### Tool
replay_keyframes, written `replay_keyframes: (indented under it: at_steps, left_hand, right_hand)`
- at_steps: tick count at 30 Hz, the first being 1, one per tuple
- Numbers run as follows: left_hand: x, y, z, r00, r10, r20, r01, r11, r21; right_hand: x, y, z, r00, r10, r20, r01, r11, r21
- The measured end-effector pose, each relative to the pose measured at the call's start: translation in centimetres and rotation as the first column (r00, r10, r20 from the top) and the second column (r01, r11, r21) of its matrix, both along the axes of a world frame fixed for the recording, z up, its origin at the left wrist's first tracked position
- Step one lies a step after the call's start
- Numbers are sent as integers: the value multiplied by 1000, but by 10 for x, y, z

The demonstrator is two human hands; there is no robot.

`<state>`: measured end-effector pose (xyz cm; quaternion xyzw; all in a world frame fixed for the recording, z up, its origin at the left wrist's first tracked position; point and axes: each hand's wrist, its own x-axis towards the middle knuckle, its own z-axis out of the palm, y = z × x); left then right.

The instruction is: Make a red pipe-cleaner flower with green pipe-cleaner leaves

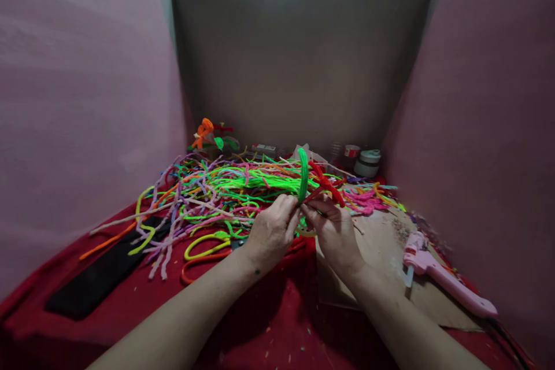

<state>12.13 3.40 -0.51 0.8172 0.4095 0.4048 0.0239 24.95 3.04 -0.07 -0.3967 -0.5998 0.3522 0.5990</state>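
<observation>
My left hand (274,228) is closed, its fingertips pinching the base of a curved bright green pipe cleaner piece (303,176) that stands upright. Facing it, my right hand (335,237) is closed too, with thumb and fingers at the stem of a red pipe cleaner shape (326,182). Both sets of fingertips meet where green and red come together, and the join itself is hidden by them. Just behind my hands spreads a large tangled heap of coloured pipe cleaners (243,180). Scissors (206,247) with yellow and orange handles lie left of my left wrist.
At the right, a pink glue gun (453,286) rests on a cardboard sheet (377,243). A long black object (99,277) lies on the red cloth (255,324) at left. An orange flower (203,132) and a lidded jar (367,163) stand by the back wall.
</observation>
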Motion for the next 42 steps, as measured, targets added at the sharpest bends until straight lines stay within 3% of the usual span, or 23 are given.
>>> replay_keyframes:
  at_steps: [4, 7, 10, 12, 15, 17, 20, 23, 26, 32, 34, 38, 42]
  left_hand:
    - [-2, 0, -1, 999, 32, -44, -28, 997, 77]
    - [-2, 0, -1, 995, 57, -77, -48, 993, 112]
    - [0, -2, 3, 1000, 7, 11, -8, 999, 34]
    - [1, -4, 7, 990, -34, 139, 47, 994, -97]
    - [2, -7, 14, 939, -66, 337, 182, 928, -325]
    - [1, -8, 17, 891, -77, 447, 288, 857, -427]
    - [-1, -9, 19, 822, -64, 566, 399, 774, -492]
    - [-1, -10, 20, 779, -61, 624, 451, 746, -491]
    - [1, -11, 20, 765, -68, 640, 463, 748, -475]
    - [1, -11, 22, 757, -54, 651, 467, 741, -482]
    - [-1, -11, 23, 745, -52, 665, 511, 686, -518]
    - [-7, -6, 21, 691, -65, 720, 638, 522, -566]
    - [-10, -3, 19, 622, -68, 780, 736, 390, -553]
  right_hand:
    - [0, -1, 3, 1000, -13, 28, 12, 1000, 24]
    - [0, -1, 5, 995, -89, 47, 85, 993, 87]
    - [0, -2, 5, 979, -196, 63, 181, 966, 183]
    - [0, -2, 3, 984, -179, 24, 171, 967, 189]
    - [-1, 0, 0, 989, 23, -146, -11, 997, 78]
    - [-2, 3, -1, 937, 159, -311, -165, 986, 6]
    - [0, 8, 0, 839, 317, -443, -367, 930, -31]
    - [5, 11, 6, 773, 448, -449, -521, 852, -46]
    - [9, 10, 12, 753, 484, -446, -571, 818, -75]
    - [9, 11, 12, 764, 444, -468, -534, 842, -73]
    - [12, 15, 7, 770, 466, -435, -541, 839, -60]
    - [19, 22, -3, 798, 501, -335, -531, 847, 1]
    - [21, 22, -3, 769, 570, -288, -597, 802, -9]
